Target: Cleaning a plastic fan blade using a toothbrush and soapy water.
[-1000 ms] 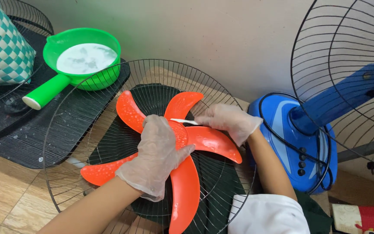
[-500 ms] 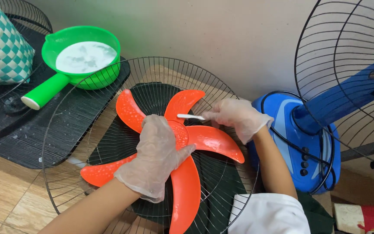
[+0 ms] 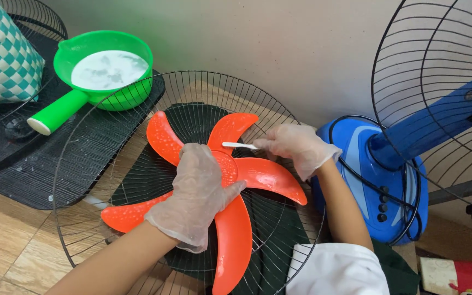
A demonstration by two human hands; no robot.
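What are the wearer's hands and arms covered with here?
Both the left hand and the right hand wear thin, translucent, whitish disposable gloves, loose and wrinkled, ending at the wrists. The forearms are bare, with no sleeves reaching them. No watch, jewellery or markings show.

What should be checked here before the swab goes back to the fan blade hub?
1. Left hand pressing on the orange blade hub: ok, palm lies flat over it.
2. Right hand gripping the swab: ok, pinched at one end, tip pointing toward the hub.
3. Blade resting on the wire grille: ok, it lies inside the rim.
4. Gloves on both hands: ok, no tear visible.
5. Green scoop of white liquid within reach: ok, upright on the black mat, beyond the grille.
6. Swab tip clean or loaded: cannot tell, too small.
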